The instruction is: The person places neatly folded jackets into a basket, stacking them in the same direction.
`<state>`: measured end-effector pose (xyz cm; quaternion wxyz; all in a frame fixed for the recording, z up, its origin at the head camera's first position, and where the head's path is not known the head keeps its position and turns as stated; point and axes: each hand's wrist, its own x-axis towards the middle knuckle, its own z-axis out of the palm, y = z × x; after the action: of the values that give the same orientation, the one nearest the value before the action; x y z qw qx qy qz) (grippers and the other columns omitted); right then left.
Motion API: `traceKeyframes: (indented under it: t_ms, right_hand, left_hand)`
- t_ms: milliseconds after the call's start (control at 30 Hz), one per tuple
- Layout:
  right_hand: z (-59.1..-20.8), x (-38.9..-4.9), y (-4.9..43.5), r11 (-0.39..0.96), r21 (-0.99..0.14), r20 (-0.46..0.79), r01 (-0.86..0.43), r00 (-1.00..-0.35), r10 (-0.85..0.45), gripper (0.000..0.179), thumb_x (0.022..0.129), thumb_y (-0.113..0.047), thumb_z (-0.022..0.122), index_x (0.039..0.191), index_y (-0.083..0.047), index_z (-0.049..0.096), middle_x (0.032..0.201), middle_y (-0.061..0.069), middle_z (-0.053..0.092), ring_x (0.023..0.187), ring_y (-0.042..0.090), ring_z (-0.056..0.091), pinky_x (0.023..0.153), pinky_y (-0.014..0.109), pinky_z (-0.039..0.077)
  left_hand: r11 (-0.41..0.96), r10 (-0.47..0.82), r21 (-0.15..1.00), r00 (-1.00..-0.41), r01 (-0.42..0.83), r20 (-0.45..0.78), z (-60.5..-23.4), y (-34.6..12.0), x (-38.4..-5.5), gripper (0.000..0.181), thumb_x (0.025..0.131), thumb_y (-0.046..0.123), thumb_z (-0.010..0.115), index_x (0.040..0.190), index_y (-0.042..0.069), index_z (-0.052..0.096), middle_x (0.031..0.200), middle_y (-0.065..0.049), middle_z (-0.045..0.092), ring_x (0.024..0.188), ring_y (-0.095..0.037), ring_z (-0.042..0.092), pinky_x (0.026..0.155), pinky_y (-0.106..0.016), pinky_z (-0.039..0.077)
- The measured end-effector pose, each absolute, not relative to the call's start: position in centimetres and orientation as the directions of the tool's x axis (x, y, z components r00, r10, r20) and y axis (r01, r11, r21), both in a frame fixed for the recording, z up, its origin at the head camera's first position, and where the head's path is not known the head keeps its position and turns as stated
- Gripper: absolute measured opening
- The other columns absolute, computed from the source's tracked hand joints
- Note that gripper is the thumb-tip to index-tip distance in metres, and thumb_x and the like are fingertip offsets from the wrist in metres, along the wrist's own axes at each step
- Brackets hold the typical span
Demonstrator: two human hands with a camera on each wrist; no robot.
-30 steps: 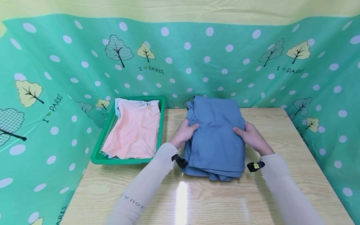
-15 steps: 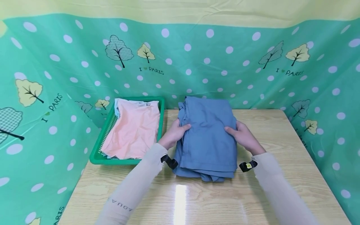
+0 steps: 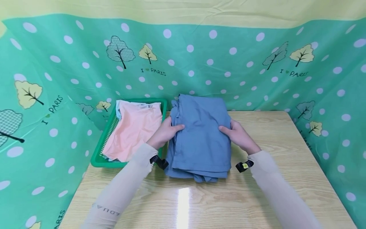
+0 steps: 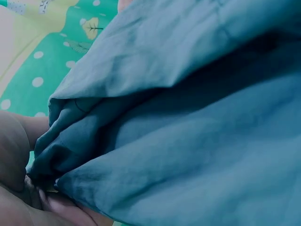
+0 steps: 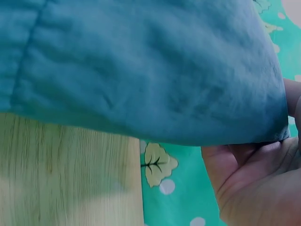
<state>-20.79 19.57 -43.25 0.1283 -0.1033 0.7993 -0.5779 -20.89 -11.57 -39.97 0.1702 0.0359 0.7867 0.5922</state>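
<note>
A folded blue garment point(image 3: 203, 136), layered thick, is held between both hands above the table. My left hand point(image 3: 166, 131) grips its left edge, thumb on top and fingers underneath. On the opposite edge my right hand point(image 3: 240, 136) pinches the cloth the same way. The left wrist view shows the gathered folds of the blue cloth point(image 4: 178, 141) beside the hand. In the right wrist view, fingers point(image 5: 221, 167) lie under the cloth's edge. Just left of the garment stands a green basket point(image 3: 95, 159), with a folded pink garment point(image 3: 137, 130) lying in it.
Light blue cloth point(image 3: 118, 109) shows beneath the pink garment. The wooden table point(image 3: 266, 133) reaches back to a green dotted curtain point(image 3: 200, 63), which also encloses both sides.
Both hands have carried the blue garment to the left, closer to the green basket. The basket and the pink garment have stayed in place.
</note>
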Motion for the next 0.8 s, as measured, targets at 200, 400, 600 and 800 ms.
traceKeyframes:
  t_ms: [200, 400, 600, 800]
  right_hand:
    - [-42.9, -20.9, 17.9, 0.287, -0.958, -0.078, -0.024, -0.938, -0.337, 0.061, 0.107, -0.022, 0.053, 0.158, 0.000, 0.028, 0.153, 0.023, 0.047, 0.140, 0.036, 0.048, 0.116, 0.055, 0.040]
    - [-42.8, -21.1, 15.7, 0.246, -0.969, -0.071, -0.024, -0.926, -0.371, 0.064, 0.107, -0.023, 0.053, 0.160, -0.004, 0.023, 0.155, 0.019, 0.046, 0.142, 0.034, 0.048, 0.116, 0.054, 0.041]
    - [-42.6, -21.2, 13.4, 0.216, -0.976, -0.055, -0.034, -0.918, -0.392, 0.065, 0.107, -0.023, 0.054, 0.162, -0.008, 0.022, 0.157, 0.016, 0.044, 0.144, 0.031, 0.046, 0.118, 0.053, 0.039]
    - [-42.0, -21.3, 11.0, 0.198, -0.980, -0.061, -0.022, -0.914, -0.401, 0.064, 0.107, -0.022, 0.054, 0.161, -0.008, 0.022, 0.158, 0.015, 0.044, 0.145, 0.029, 0.046, 0.119, 0.050, 0.039]
  left_hand:
    - [0.295, 0.285, 0.948, -0.937, -0.115, -0.203, -39.5, -13.4, -20.9, 0.071, 0.103, 0.018, 0.059, 0.162, 0.010, 0.019, 0.164, -0.011, 0.031, 0.152, -0.028, 0.033, 0.125, -0.046, 0.029]
    - [0.312, 0.279, 0.946, -0.944, -0.086, -0.178, -39.1, -15.3, -20.9, 0.073, 0.104, 0.018, 0.059, 0.164, 0.012, 0.017, 0.168, -0.012, 0.028, 0.155, -0.030, 0.029, 0.127, -0.047, 0.026]
    - [0.323, 0.278, 0.944, -0.947, -0.069, -0.164, -38.5, -17.5, -20.8, 0.074, 0.105, 0.019, 0.057, 0.165, 0.016, 0.015, 0.169, -0.011, 0.025, 0.155, -0.033, 0.028, 0.127, -0.050, 0.025]
    - [0.353, 0.281, 0.933, -0.944, -0.065, -0.171, -37.6, -20.0, -20.7, 0.073, 0.106, 0.020, 0.056, 0.165, 0.017, 0.014, 0.169, -0.012, 0.025, 0.155, -0.034, 0.029, 0.126, -0.051, 0.026]
